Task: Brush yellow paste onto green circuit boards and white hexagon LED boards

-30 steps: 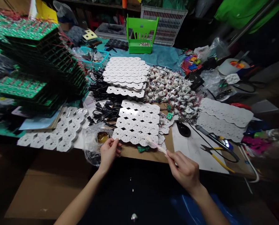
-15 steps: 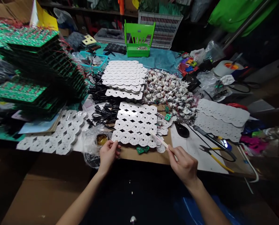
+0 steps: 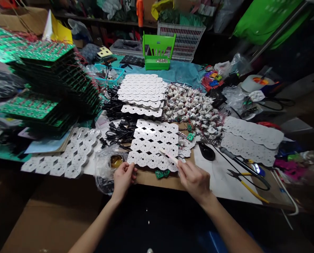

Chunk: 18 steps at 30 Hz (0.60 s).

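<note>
A white panel of hexagonal circuit boards (image 3: 154,140) lies on brown cardboard (image 3: 157,177) in front of me. My left hand (image 3: 123,177) pinches the panel's near left corner. My right hand (image 3: 194,180) is closed on a thin pale stick (image 3: 168,156), whose tip rests over the panel's near right part. Small green circuit pieces (image 3: 162,173) lie just below the panel's front edge, between my hands.
Green boards with red wires (image 3: 46,80) are stacked at the left. More white panels (image 3: 142,89) are stacked behind, others at left (image 3: 64,158) and right (image 3: 251,138). A heap of white parts (image 3: 193,107), black cables (image 3: 118,130), a soldering iron (image 3: 241,160), yellow-handled cutters (image 3: 248,184) and a plastic bag (image 3: 106,165) surround the work spot.
My right hand has moved left and closer to the panel, carrying the stick's tip further over the boards. My left hand stays at the corner. The view has tilted slightly.
</note>
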Tool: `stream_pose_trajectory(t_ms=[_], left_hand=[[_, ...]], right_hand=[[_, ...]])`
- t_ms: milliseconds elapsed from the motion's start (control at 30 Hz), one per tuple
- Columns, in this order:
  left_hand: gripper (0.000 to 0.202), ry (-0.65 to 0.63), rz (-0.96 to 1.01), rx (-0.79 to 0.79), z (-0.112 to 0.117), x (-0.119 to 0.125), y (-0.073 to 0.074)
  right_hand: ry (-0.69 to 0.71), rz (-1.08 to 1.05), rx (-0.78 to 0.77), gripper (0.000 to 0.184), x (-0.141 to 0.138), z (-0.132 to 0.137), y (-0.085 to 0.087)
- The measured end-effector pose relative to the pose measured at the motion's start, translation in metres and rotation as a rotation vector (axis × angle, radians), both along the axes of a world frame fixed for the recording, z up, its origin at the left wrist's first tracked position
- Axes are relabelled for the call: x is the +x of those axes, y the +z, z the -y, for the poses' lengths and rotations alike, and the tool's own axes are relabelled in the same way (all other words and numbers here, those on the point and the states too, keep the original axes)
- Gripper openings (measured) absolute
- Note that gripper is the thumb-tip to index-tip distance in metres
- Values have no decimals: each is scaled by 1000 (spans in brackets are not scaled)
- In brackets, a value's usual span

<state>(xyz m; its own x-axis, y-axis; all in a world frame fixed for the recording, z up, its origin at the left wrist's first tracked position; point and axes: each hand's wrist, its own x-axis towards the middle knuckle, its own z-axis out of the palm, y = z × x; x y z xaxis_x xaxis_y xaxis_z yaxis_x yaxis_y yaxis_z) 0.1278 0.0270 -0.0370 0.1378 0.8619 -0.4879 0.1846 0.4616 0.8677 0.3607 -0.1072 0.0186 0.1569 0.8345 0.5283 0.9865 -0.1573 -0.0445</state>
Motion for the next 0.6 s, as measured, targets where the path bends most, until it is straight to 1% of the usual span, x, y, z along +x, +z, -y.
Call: stream_pose_trajectory(t_ms=[100, 200, 333, 433, 600], left_hand=[[46, -7, -1, -1, -1, -1, -2], [46, -9, 4, 6, -1, -1, -3], [45, -17, 5, 17, 0, -1, -5], [44, -26, 9, 20, 0, -1, -5], [41, -32, 13, 34, 2, -1, -5]], right_hand=[[-20, 24, -24, 20, 1, -11, -4], [-34, 19, -17, 22, 2, -20, -2], [45, -42, -14, 25, -9, -25, 4], [83, -47, -53, 26, -17, -31, 3], [28, -44, -88, 28, -19, -47, -1]])
